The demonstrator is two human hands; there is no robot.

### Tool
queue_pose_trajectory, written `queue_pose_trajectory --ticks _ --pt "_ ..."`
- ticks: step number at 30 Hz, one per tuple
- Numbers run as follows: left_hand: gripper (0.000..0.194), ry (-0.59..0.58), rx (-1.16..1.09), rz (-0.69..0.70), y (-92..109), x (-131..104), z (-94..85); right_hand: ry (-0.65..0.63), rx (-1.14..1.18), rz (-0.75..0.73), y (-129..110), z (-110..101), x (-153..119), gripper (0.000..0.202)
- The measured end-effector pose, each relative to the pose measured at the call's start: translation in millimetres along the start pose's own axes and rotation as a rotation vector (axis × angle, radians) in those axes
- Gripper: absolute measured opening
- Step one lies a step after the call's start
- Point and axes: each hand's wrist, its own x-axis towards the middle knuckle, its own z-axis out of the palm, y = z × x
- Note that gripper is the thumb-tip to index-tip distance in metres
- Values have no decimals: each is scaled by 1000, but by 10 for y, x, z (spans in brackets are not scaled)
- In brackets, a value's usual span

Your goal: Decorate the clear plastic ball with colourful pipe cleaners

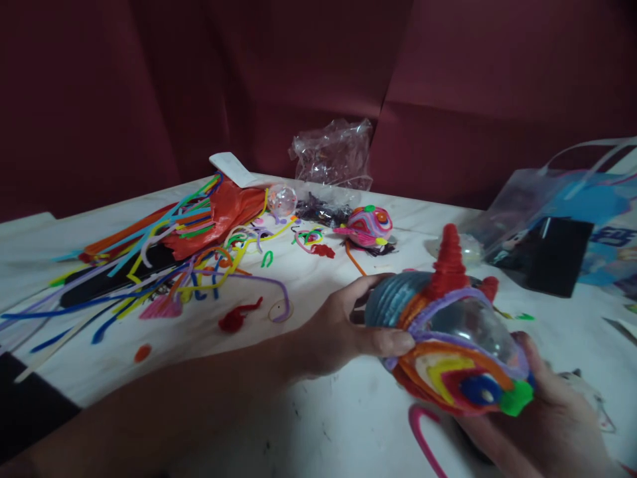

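Between my two hands is a craft ball point(442, 372), a clear plastic sphere partly covered with coiled pipe cleaners in blue, orange, yellow and purple, with a red horn-like spike on top. My left hand point(348, 332) is closed on its left side, thumb on the front. From the lower right my right hand point(542, 411) wraps around the other end, near a green tip. Part of the ball's top is bare, see-through plastic. Below it lies a pink pipe cleaner point(423, 438). A finished-looking pink pipe-cleaner ball point(369, 227) sits further back on the table.
Loose pipe cleaners point(164, 265) and a red plastic wrapper point(233, 206) spread over the left of the white table point(318, 425). A clear bag point(333, 159) and a clear ball point(282, 200) stand at the back. On the right are a dark phone-like slab point(560, 255) and a blue printed bag point(607, 226).
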Motion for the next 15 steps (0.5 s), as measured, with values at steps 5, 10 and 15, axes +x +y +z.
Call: queue_pose_trajectory --ticks 5,10,15 --pt "70 -25 35 10 4 33 -65 -129 77 71 28 22 59 29" --pt "70 14 -2 -104 -16 49 -131 -103 80 -74 53 137 96 29" --pt "60 -8 -216 -111 -119 10 -119 13 13 -188 155 306 86 43"
